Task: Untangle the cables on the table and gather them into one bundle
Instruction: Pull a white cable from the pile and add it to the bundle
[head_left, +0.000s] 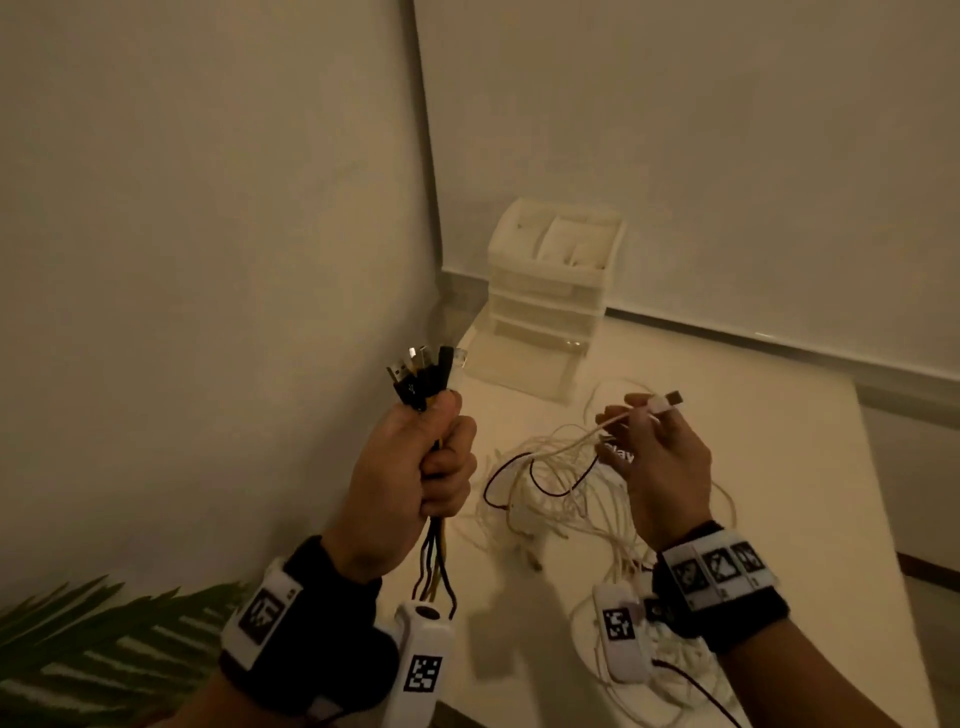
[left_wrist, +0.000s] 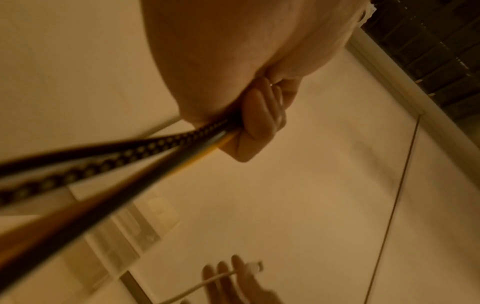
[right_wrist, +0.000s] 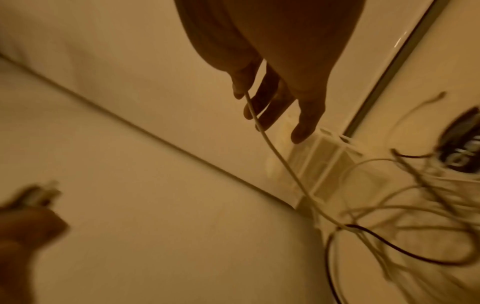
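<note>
My left hand (head_left: 415, 467) is raised in a fist round a bundle of cables (head_left: 426, 376), black, yellow and white, with their plugs fanned out above the thumb and the cords (left_wrist: 145, 152) hanging below. My right hand (head_left: 654, 457) pinches a white cable (head_left: 613, 421) just behind its USB plug (head_left: 667, 400), held level over the table. That white cable (right_wrist: 275, 152) runs down into a loose tangle of white cables (head_left: 561, 488) with a dark red one (head_left: 498, 483) lying on the white table (head_left: 779, 467).
A white drawer organiser (head_left: 550, 275) stands in the back corner against the walls. A small dark item with white lettering (right_wrist: 462, 152) lies by the tangle. Green leaves (head_left: 104, 634) show at the lower left, beyond the table's left edge.
</note>
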